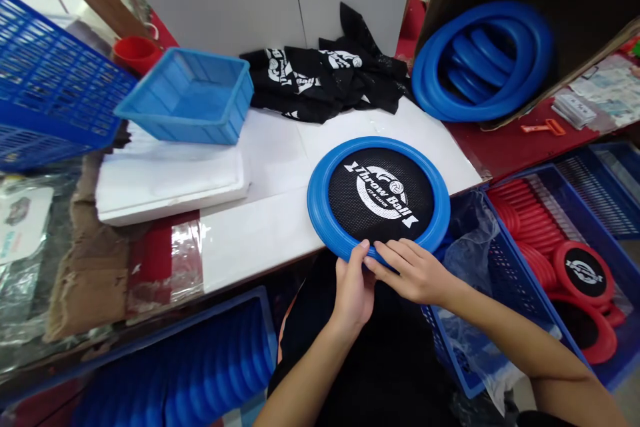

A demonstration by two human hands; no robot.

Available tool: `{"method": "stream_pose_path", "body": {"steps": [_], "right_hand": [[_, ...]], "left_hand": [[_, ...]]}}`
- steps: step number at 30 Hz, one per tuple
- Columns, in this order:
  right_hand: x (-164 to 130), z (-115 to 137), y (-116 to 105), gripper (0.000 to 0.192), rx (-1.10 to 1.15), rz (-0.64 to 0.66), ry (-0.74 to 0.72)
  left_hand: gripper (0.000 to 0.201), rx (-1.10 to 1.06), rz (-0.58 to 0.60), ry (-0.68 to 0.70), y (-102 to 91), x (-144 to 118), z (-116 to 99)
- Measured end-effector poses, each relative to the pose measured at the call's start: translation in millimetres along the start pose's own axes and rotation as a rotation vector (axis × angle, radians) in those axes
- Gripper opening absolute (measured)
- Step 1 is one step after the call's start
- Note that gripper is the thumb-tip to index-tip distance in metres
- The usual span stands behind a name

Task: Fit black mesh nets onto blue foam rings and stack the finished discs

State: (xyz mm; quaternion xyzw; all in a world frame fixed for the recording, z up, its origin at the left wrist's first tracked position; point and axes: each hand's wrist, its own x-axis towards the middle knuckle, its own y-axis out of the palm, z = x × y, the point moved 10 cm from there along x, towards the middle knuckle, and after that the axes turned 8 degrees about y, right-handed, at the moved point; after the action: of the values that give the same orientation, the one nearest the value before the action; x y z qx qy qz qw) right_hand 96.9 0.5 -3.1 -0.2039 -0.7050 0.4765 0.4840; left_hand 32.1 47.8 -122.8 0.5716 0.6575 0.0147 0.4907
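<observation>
The left hand (354, 287), thumb on top, clamps the near rim (331, 238) of the blue-rimmed disc (383, 193), and just beside it the right hand (413, 271) grips that same rim, fingers together, thumb hidden from me; the disc juts partly over the front edge of the table (245, 243), its printed mesh (345, 190) upward. To my eye the step in hand is pressing the rim snug round the mesh, which calls for firm, even pressure along that stretch, while black printed covers (320, 80) heap toward the back edge and blue rings (427, 83) sit near the right back corner
</observation>
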Motion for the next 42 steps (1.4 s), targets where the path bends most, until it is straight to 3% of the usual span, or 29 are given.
{"method": "stream_pose_path", "body": {"steps": [9, 15, 18, 22, 25, 31, 42], "right_hand": [[-7.7, 5.1, 9.4, 0.034, -0.041, -0.022, -0.042], [5.4, -5.7, 1.9, 0.040, 0.062, 0.013, 0.083], [18.0, -15.7, -14.0, 0.041, 0.121, 0.064, 0.123], [35.0, -36.9, -47.4, 0.045, 0.268, 0.131, 0.160], [43.6, -57.8, -72.8, 0.047, 0.427, 0.156, 0.233], [51.9, -84.5, -104.2, 0.041, 0.489, 0.121, 0.341], [65.5, -90.5, -118.2, 0.038, 0.529, 0.114, 0.388]], "left_hand": [[0.048, 0.022, -0.045, 0.074, -6.3, 4.3, -3.2], [0.046, 0.032, 0.014, 0.081, -1.5, 4.5, -6.1], [0.047, 0.034, 0.138, 0.081, 9.7, -1.2, -13.3], [0.046, 0.064, 0.441, 0.155, 45.1, -21.6, -33.4], [0.048, 0.065, 0.567, 0.229, 68.0, -36.2, -47.9], [0.068, 0.063, 0.564, 0.287, 89.8, -47.3, -62.4], [0.074, 0.098, 0.550, 0.310, 99.7, -56.7, -70.7]]}}
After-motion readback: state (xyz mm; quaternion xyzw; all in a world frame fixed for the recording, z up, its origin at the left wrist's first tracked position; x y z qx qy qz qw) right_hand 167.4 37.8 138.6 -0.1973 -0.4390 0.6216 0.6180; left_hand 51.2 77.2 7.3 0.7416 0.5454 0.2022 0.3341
